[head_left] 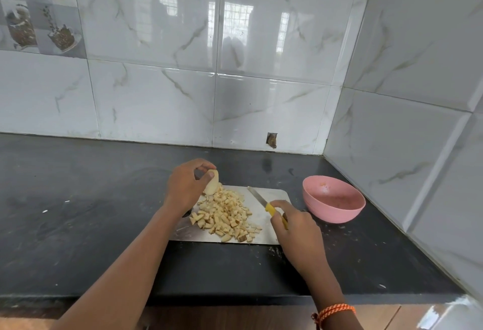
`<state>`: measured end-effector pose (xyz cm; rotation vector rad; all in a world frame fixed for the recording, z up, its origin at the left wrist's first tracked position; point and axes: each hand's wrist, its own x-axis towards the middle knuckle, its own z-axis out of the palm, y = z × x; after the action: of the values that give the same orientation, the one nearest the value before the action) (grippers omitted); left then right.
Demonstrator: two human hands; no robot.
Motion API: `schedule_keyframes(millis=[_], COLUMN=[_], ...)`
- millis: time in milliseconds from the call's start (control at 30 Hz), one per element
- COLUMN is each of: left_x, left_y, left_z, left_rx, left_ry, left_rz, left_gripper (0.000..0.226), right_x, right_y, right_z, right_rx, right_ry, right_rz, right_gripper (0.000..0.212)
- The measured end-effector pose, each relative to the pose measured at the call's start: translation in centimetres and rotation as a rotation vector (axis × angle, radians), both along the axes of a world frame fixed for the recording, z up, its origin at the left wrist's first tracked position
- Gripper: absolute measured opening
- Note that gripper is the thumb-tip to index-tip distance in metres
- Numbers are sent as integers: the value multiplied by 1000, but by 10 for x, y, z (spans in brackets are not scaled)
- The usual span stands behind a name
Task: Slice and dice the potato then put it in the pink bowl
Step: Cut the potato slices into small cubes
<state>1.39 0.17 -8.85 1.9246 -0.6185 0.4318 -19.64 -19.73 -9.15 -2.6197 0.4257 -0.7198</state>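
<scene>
A whole piece of uncut potato [212, 182] stands on end at the far left corner of the steel cutting board [271, 194], pinched near its top between the thumb and curled fingers of the left hand [187, 186]. Just in front of it, a heap of diced potato [226, 213] spreads across the middle of the board, reaching from the far edge almost to the near edge, with a few pieces still showing brown skin. On the right side of the board the right hand [295, 233] wraps its fingers round the yellow handle of a knife [264, 203]; the blade points away toward the far edge and lies low over the bare metal, clear of the heap. The pink bowl [333, 199] sits on the black bench [78, 212] just beside the board's right edge, near the corner where the two tiled walls [261, 68] meet; it holds no dice, only faint smears inside. An orange thread band [333, 312] circles the right wrist at the bench's near edge. White flecks are scattered over the bench.
</scene>
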Motion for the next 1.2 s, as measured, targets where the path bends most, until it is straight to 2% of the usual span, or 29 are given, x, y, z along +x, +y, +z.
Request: schedule_keyframes(millis=[167, 267, 467, 633, 733, 867, 1000, 1033, 1200], left_x=[-13, -13, -16, -22, -22, -29, -25, -24, -23], left_y=[-17, -29, -59, -80, -88, -97, -98, -97, -92], left_z=[8, 16, 31, 17, 11, 10, -2, -3, -3], left_rx=[-262, -355, -470, -482, -381, -217, 176, 224, 270], left_ry=[52, 97, 151, 196, 157, 89, -19, -31, -32], left_rz=[-89, -78, -97, -92, -126, -195, -185, -173, -122], left_gripper=[14, 16, 13, 12, 12, 8, 11, 12, 15], right_x=[1, -1, -2, 0, 1, 0, -1, -2, 0], right_y=[-2, 0, -1, -3, -8, -6, -10, -10, -7], right_z=[0, 2, 3, 0, 0, 0, 0, 0, 1], right_rx=[24, -35, -14, 8, 84, 91, 146, 152, 116], right_ry=[-53, 25, -24, -104, -211, -217, -244, -242, -206], right_rz=[16, 68, 71, 1, -112, -164, -243, -237, -190], right_gripper=[34, 33, 34, 32, 29, 27, 27, 27, 26])
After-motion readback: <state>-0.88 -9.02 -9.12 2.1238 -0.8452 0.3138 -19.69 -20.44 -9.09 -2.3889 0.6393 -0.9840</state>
